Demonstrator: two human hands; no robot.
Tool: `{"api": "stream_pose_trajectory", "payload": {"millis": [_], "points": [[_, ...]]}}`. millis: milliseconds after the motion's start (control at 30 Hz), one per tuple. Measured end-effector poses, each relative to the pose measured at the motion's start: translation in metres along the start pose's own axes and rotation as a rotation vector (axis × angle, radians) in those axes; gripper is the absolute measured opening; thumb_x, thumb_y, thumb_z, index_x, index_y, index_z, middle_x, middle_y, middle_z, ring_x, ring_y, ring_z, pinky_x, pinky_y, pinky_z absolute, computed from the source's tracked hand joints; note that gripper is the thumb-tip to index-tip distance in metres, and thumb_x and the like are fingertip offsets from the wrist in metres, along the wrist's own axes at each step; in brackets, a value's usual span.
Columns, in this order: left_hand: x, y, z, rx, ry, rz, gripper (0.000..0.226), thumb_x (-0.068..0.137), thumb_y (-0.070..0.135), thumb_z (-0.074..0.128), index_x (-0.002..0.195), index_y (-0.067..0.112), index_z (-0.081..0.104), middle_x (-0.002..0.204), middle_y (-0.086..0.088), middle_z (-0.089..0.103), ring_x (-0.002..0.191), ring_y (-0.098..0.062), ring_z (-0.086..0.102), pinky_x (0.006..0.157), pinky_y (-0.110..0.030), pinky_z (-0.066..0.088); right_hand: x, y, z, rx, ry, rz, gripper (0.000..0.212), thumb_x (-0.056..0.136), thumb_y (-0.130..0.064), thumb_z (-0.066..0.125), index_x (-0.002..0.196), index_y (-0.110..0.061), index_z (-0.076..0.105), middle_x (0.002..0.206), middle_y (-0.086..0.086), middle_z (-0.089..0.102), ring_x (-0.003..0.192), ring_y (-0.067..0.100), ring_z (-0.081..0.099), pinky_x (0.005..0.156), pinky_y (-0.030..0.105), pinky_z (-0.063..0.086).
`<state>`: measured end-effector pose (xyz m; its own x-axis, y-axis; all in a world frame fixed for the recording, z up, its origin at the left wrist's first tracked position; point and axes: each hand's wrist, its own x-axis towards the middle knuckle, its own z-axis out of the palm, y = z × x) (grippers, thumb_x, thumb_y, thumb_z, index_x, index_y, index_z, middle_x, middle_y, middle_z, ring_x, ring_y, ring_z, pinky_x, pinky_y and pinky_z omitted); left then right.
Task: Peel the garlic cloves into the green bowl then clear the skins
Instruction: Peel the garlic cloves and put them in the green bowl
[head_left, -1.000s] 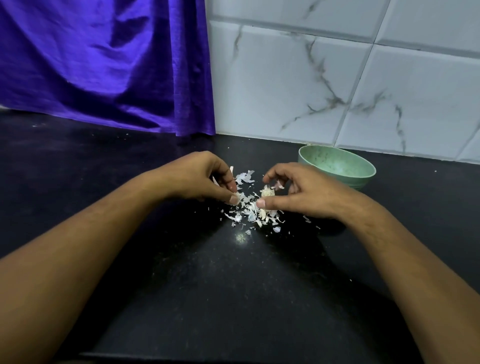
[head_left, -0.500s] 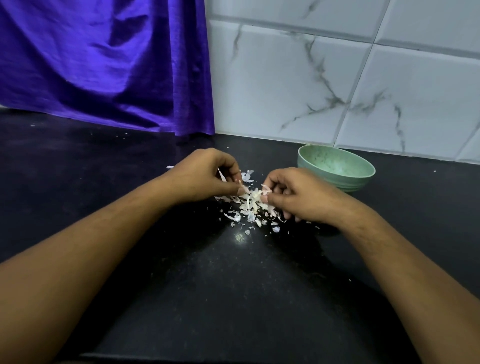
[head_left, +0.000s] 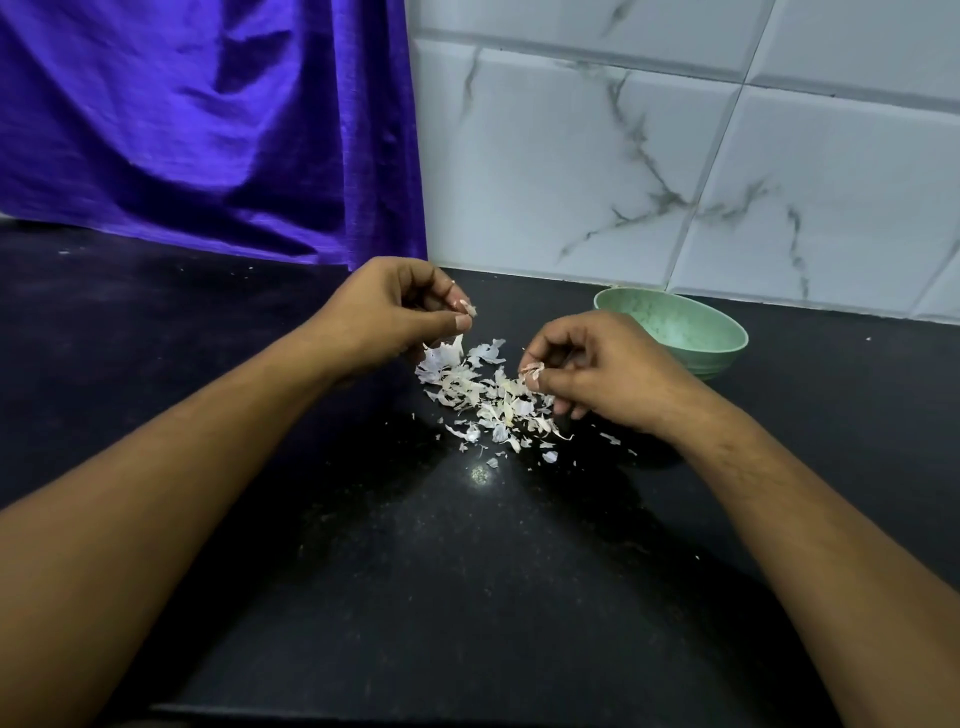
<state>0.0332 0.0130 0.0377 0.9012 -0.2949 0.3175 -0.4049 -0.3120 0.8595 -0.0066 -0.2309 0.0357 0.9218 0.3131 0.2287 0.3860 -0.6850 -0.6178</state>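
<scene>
Skins (head_left: 483, 400) are lying in a loose heap on the counter (head_left: 467, 571). Just right of that heap, the right hand (head_left: 597, 374) is curling, its fingertips pinching a pale bit (head_left: 532, 370); I cannot tell whether it is clove or skin. Just left of the heap and behind it, the left hand (head_left: 395, 317) is pinching a scrap (head_left: 471, 310) of skin. Behind the heap to the right, the bowl (head_left: 685, 327) is sitting, showing no cloves in its visible part. Peeling seems to be nearing its end; clearing is waiting.
</scene>
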Motion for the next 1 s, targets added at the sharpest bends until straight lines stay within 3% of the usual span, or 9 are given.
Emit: {"api": "stream_pose_trajectory", "payload": {"millis": [233,400,500,600,833,900,1000], "points": [[0.002,0.000,0.000,-0.109,0.077,-0.044,0.017,0.096,0.007,0.071,0.112,0.009,0.073,0.082,-0.003,0.071,0.063,-0.007,0.061,0.054,-0.019,0.053,0.001,0.001,0.006,0.038,0.003,-0.008,0.015,0.098,-0.004,0.063,0.097,-0.018,0.060,0.071,-0.001,0.070,0.063,0.020,0.075,0.053,0.026,0.055],[0.000,-0.005,0.008,-0.025,-0.032,-0.029,0.008,0.095,0.009,0.072,0.104,0.011,0.072,0.080,-0.004,0.069,0.062,-0.005,0.062,0.055,-0.022,0.052,0.002,0.001,0.009,-0.009,0.010,-0.025,0.012,0.092,-0.012,0.076,0.092,-0.016,0.064,0.077,0.004,0.072,0.061,0.017,0.074,0.054,0.029,0.057],[0.000,-0.006,0.010,0.024,-0.063,-0.026,0.008,0.094,0.011,0.074,0.100,0.012,0.069,0.078,-0.001,0.069,0.063,-0.007,0.063,0.055,-0.023,0.053,0.003,0.003,0.011,-0.035,0.009,-0.030,0.006,0.095,-0.015,0.071,0.092,-0.020,0.070,0.071,-0.005,0.071,0.060,0.013,0.072,0.056,0.021,0.053],[-0.002,-0.006,0.011,0.048,-0.114,-0.031,0.008,0.095,0.012,0.073,0.102,0.011,0.068,0.083,-0.005,0.067,0.066,-0.011,0.063,0.059,-0.026,0.056,0.003,0.004,0.012,-0.041,0.009,-0.027,0.008,0.095,-0.013,0.071,0.094,-0.022,0.071,0.074,-0.003,0.073,0.061,0.012,0.072,0.056,0.016,0.051],[-0.004,-0.005,0.015,0.043,-0.136,-0.036,0.010,0.093,0.005,0.074,0.095,0.006,0.064,0.078,-0.011,0.063,0.060,-0.013,0.058,0.054,-0.025,0.053,0.003,0.003,0.013,-0.043,0.012,-0.055,0.005,0.092,-0.016,0.076,0.093,-0.021,0.075,0.076,-0.001,0.074,0.060,0.013,0.071,0.062,0.025,0.057],[-0.005,-0.005,0.016,0.027,-0.141,-0.048,0.011,0.092,0.005,0.075,0.093,0.007,0.064,0.077,-0.010,0.064,0.059,-0.014,0.057,0.053,-0.025,0.053,0.004,0.004,0.014,-0.055,0.014,-0.057,0.014,0.093,-0.011,0.073,0.097,-0.024,0.077,0.072,-0.004,0.073,0.060,0.013,0.070,0.063,0.029,0.058],[-0.005,-0.006,0.018,0.012,-0.151,-0.064,0.013,0.089,0.007,0.079,0.093,0.006,0.066,0.071,-0.004,0.066,0.059,-0.014,0.058,0.054,-0.028,0.053,0.003,0.003,0.014,-0.018,0.002,-0.049,0.017,0.093,-0.007,0.072,0.098,-0.023,0.075,0.074,-0.004,0.072,0.060,0.014,0.070,0.059,0.025,0.056]]}}
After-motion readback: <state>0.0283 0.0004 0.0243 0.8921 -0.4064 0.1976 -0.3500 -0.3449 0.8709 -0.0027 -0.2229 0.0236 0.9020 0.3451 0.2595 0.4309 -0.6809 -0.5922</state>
